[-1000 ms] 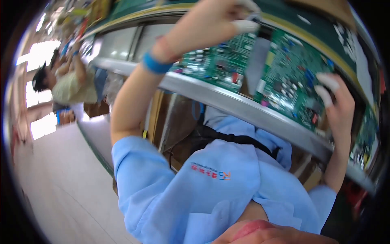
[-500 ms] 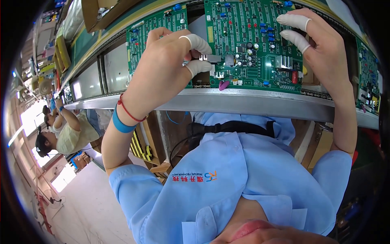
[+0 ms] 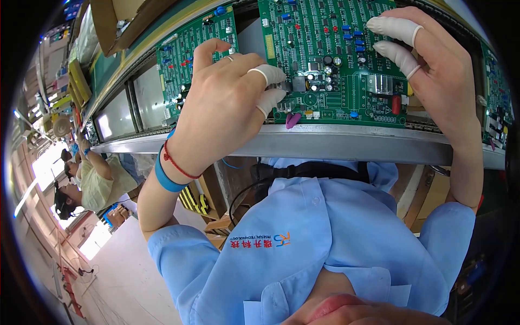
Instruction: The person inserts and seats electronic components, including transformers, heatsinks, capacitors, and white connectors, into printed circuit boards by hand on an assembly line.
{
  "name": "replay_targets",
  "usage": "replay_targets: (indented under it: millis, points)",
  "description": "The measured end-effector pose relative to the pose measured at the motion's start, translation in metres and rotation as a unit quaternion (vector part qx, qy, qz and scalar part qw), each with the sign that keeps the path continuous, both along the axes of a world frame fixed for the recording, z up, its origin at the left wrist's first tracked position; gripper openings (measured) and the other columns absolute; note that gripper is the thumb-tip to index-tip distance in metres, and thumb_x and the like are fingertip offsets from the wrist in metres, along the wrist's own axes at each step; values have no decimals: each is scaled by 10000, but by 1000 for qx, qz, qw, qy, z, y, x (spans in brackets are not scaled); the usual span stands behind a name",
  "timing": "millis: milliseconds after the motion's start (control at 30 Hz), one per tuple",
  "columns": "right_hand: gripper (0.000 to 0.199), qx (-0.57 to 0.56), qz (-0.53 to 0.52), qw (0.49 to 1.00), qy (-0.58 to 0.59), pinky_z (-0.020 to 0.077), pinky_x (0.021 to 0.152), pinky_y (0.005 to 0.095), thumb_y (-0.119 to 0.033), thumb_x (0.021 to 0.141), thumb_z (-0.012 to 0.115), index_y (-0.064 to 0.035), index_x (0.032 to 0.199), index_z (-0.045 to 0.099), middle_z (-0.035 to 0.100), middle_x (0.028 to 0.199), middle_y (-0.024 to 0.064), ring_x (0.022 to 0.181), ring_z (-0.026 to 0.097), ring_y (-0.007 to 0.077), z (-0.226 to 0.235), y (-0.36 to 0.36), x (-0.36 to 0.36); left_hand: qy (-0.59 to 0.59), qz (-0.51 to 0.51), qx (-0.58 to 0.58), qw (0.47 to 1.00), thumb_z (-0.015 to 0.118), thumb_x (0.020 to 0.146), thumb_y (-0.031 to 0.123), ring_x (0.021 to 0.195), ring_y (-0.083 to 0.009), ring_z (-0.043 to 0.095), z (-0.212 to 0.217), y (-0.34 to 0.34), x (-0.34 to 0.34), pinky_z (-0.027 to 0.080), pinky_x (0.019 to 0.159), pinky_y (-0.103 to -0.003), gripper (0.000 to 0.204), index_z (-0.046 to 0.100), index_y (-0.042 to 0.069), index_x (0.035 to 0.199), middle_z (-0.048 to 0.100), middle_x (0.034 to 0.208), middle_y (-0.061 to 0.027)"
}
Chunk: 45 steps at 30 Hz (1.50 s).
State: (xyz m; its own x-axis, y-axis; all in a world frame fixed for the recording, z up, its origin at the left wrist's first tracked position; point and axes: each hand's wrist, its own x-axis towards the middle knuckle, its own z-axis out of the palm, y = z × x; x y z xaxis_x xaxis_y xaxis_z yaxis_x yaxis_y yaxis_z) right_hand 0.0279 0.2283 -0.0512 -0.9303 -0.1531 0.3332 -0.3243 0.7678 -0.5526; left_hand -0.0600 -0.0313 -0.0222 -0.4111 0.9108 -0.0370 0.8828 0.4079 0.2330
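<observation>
My left hand (image 3: 222, 100) is at the left edge of a green circuit board (image 3: 338, 100). Its thumb and forefinger, in white finger cots, are closed on a small silver-grey connector (image 3: 286, 85), which they partly hide. Whether the connector is fully seated cannot be seen. A purple part (image 3: 293, 120) sticks out at the board's near edge, just below. Over the board's right side is my right hand (image 3: 436, 65), its two cot-covered fingertips apart and close to the components. Nearer me than those fingertips stand a silver heat sink (image 3: 380, 84) and a red component (image 3: 396, 104).
The board sits on a metal-edged conveyor rail (image 3: 325, 143) in front of me. Similar boards lie to its left (image 3: 203, 51) and right (image 3: 495, 97). A cardboard box (image 3: 127, 24) is at the far left. Other people (image 3: 100, 173) work farther along the line.
My left hand has moved slightly right and nearer relative to the board, bringing the connector lower at its left edge. My right hand stays near the same place. The whole view has shifted a little.
</observation>
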Motion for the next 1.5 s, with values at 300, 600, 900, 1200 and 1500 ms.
replay_targets:
  millis: [300, 600, 900, 1200, 1500]
  points:
    - [200, 52, 1, 998, 25, 516, 627, 321, -30, 724, 714, 15, 895, 622, 613, 846, 138, 723, 622, 265, 22, -12, -8, 79, -71, 2, 994, 737, 691, 85, 767, -197, 598, -2, 2, 1, 338, 920, -436, 233, 669, 101, 913, 636, 850, -32]
    - [194, 63, 2, 997, 48, 517, 626, 321, -42, 729, 711, 8, 897, 627, 620, 851, 133, 722, 625, 264, 18, -12, -7, 74, -49, 24, 996, 670, 689, 102, 722, -191, 590, -9, 0, 6, 350, 940, -446, 111, 669, 65, 794, 580, 751, -27]
    - [221, 27, -37, 999, 23, 497, 722, 298, -72, 780, 688, -24, 991, 640, 636, 955, 108, 839, 625, 240, 6, 5, -8, 17, -16, 100, 995, 710, 769, 129, 767, -212, 607, 35, 2, -13, 398, 864, -391, 194, 686, 104, 960, 663, 831, -58]
    - [219, 56, -16, 997, 58, 485, 792, 310, -98, 794, 684, -42, 1003, 651, 652, 971, 123, 901, 633, 269, -5, 10, -15, 596, -30, -92, 797, 550, 886, 181, 879, -188, 607, 150, -89, 82, 461, 835, -351, 205, 646, 29, 984, 647, 854, -78]
    - [176, 13, -23, 998, 64, 488, 717, 344, -118, 773, 689, -52, 935, 664, 649, 910, 118, 831, 626, 295, 8, -8, -3, 743, -55, 115, 657, 517, 873, 135, 782, -191, 593, 203, -149, 212, 410, 871, -446, 168, 633, 25, 924, 629, 755, -51]
